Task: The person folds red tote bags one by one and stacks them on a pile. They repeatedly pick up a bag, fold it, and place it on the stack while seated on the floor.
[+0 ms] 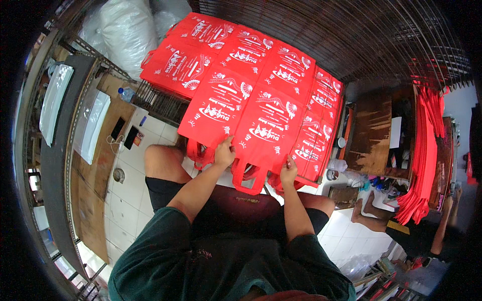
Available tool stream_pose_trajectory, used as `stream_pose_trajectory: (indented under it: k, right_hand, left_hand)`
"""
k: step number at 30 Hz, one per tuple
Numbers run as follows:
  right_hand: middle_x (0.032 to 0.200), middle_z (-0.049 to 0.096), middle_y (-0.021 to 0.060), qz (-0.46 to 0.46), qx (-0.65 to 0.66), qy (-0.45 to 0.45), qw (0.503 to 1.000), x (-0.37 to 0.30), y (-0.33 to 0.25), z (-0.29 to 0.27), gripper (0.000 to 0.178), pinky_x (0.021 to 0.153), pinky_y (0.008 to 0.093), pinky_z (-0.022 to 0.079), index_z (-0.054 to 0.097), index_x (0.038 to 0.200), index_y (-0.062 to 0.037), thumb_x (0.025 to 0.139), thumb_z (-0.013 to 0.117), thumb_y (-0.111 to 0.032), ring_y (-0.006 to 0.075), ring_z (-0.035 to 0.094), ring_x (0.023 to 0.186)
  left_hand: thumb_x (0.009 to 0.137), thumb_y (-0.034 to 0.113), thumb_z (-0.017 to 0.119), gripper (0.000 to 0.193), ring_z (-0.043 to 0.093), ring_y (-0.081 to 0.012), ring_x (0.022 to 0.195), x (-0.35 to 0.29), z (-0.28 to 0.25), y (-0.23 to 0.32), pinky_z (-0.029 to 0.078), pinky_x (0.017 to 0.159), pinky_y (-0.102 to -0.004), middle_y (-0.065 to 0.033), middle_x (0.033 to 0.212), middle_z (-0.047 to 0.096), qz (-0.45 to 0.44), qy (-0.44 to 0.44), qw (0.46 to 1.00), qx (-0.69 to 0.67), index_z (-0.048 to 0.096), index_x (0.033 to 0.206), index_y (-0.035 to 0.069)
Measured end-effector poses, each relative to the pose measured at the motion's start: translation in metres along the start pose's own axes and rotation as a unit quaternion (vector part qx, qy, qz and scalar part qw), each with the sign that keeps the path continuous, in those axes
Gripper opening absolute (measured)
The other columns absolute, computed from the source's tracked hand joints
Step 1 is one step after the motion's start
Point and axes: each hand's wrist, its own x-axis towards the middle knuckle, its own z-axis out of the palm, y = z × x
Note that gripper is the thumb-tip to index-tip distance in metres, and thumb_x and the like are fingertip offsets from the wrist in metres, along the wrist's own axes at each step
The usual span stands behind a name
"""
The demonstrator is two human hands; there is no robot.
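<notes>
Rows of flat red tote bags with white print cover the rack in front of me. The nearest middle tote bag lies face up, its looped handle hanging over the near edge towards my lap. My left hand is closed at the near left corner of this bag, where it meets the neighbouring tote bag. At its near right corner my right hand pinches the edge between thumb and fingers. More red handles dangle beside my left wrist.
Wire racks slope above the bags. A wooden bench with a water bottle and phone stands left. Clear plastic sacks sit far left. Red strips hang right, near another person's legs.
</notes>
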Motion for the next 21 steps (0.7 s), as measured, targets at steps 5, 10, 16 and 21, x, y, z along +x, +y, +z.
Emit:
stream_pose_trajectory:
  k: [5, 10, 16, 21]
  right_hand:
    - [0.096, 0.062, 0.018, -0.028, 0.014, 0.028, 0.999, -0.002, 0.003, 0.002, 0.038, 0.075, 0.0362, 0.05, 0.06, 0.111, -0.0002, 0.074, 0.054, 0.006, 0.0292, 0.062, 0.085]
    - [0.089, 0.06, 0.0181, -0.063, -0.11, 0.085, 0.988, -0.012, -0.055, -0.013, 0.029, 0.075, 0.0395, 0.049, 0.062, 0.103, -0.0016, 0.074, 0.059, -0.001, 0.03, 0.061, 0.082]
    - [0.084, 0.065, 0.0119, -0.073, 0.047, -0.269, 0.959, -0.05, -0.092, -0.041, 0.018, 0.066, 0.0369, 0.048, 0.065, 0.091, -0.0054, 0.079, 0.065, -0.019, 0.0251, 0.063, 0.074]
    - [0.083, 0.065, 0.0126, -0.085, -0.036, -0.39, 0.916, -0.084, -0.12, -0.054, 0.033, 0.068, 0.0376, 0.049, 0.068, 0.089, -0.008, 0.083, 0.061, -0.04, 0.0278, 0.064, 0.077]
  left_hand:
    - [0.074, 0.006, 0.062, 0.047, 0.061, -0.0341, 0.083, 0.001, 0.002, -0.003, 0.05, 0.073, -0.0422, -0.018, 0.09, 0.061, 0.009, 0.004, 1.0, 0.014, 0.053, 0.121, 0.007]
    - [0.073, 0.012, 0.064, 0.042, 0.06, -0.0358, 0.09, -0.011, -0.013, 0.018, 0.049, 0.077, -0.0443, -0.0172, 0.094, 0.061, 0.027, 0.039, 0.997, 0.065, 0.056, 0.114, 0.007]
    - [0.075, 0.041, 0.066, 0.039, 0.062, -0.0292, 0.092, -0.021, -0.055, 0.062, 0.049, 0.078, -0.0407, -0.0128, 0.092, 0.065, 0.004, -0.376, 0.919, 0.116, 0.064, 0.098, 0.009]
    - [0.076, 0.051, 0.063, 0.042, 0.062, -0.027, 0.094, -0.059, -0.051, 0.075, 0.048, 0.079, -0.0389, -0.011, 0.098, 0.066, 0.072, -0.513, 0.845, 0.132, 0.068, 0.092, 0.013]
